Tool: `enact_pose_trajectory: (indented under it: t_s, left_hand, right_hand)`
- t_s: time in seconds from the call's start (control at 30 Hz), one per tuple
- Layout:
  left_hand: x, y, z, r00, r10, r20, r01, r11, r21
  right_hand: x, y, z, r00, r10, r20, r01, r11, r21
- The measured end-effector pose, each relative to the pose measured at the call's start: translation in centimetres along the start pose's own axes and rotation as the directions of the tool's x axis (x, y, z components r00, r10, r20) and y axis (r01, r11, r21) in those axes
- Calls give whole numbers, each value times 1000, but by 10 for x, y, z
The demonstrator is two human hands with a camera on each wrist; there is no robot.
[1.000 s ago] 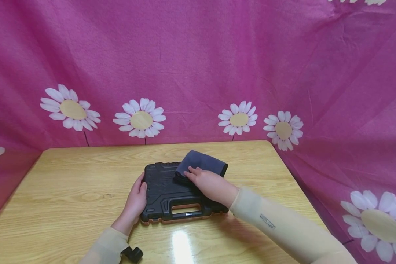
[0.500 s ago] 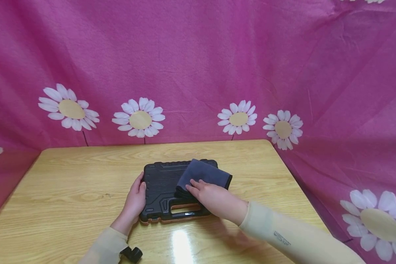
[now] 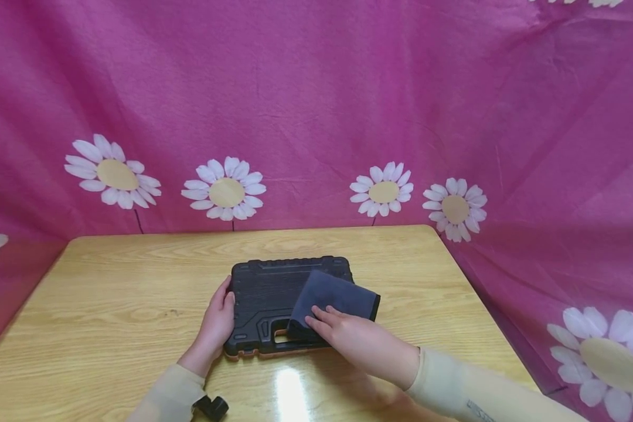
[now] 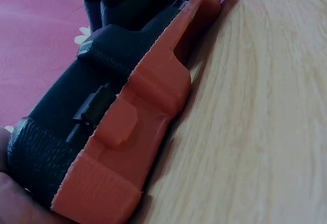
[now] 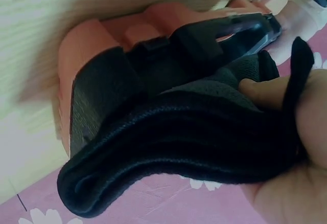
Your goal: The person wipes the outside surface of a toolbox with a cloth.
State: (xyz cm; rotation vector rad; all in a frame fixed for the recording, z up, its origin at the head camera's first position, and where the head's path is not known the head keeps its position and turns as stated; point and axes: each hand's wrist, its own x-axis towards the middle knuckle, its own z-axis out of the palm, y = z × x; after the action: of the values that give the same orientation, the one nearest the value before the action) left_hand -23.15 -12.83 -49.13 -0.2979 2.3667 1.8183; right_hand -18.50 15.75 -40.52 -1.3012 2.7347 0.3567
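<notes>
A black plastic tool case (image 3: pixel 266 290) with an orange lower half (image 4: pixel 107 183) lies on the table, its handle toward me. My left hand (image 3: pixel 217 321) holds the case by its left edge; only a bit of that hand shows in the left wrist view. Over the right part of the case lies a folded dark grey cloth (image 3: pixel 337 296) with black trim, covering part of the handle. My right hand (image 3: pixel 366 346) grips the cloth, fingers on top. In the right wrist view the thumb is tucked between the layers of the cloth (image 5: pixel 168 137).
The wooden table (image 3: pixel 126 293) has a rounded far edge. A pink curtain (image 3: pixel 306 117) printed with white daisies hangs behind it and along both sides. A black wrist device (image 3: pixel 212 406) is strapped on the left forearm.
My right hand has drawn the cloth toward me and slightly right across the lid, baring the upper right of the case and covering part of the handle. My left hand and the case stay put.
</notes>
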Motion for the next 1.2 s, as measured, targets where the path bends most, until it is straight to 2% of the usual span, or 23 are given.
enact_pose_trajectory:
  t_s: [0.2, 0.43, 0.63, 0.87, 1.2]
  left_hand:
    - [-1, 2, -1, 1000, -13, 3, 13, 1000, 9]
    - [-1, 3, -1, 1000, -7, -3, 7, 1000, 11]
    - [-2, 3, -1, 1000, 7, 0, -7, 1000, 21]
    - [0, 0, -1, 1000, 27, -2, -27, 998, 55]
    - [-1, 2, -3, 998, 56, -3, -55, 994, 96]
  right_hand:
    - [-11, -5, 1, 999, -25, -25, 25, 1000, 16]
    - [-22, -12, 2, 998, -51, -47, 50, 998, -24]
    - [-27, -15, 3, 999, -45, -9, 46, 996, 71]
    - [-24, -14, 3, 994, -45, -101, 47, 999, 21]
    - [-11, -2, 2, 993, 25, -111, -5, 984, 177]
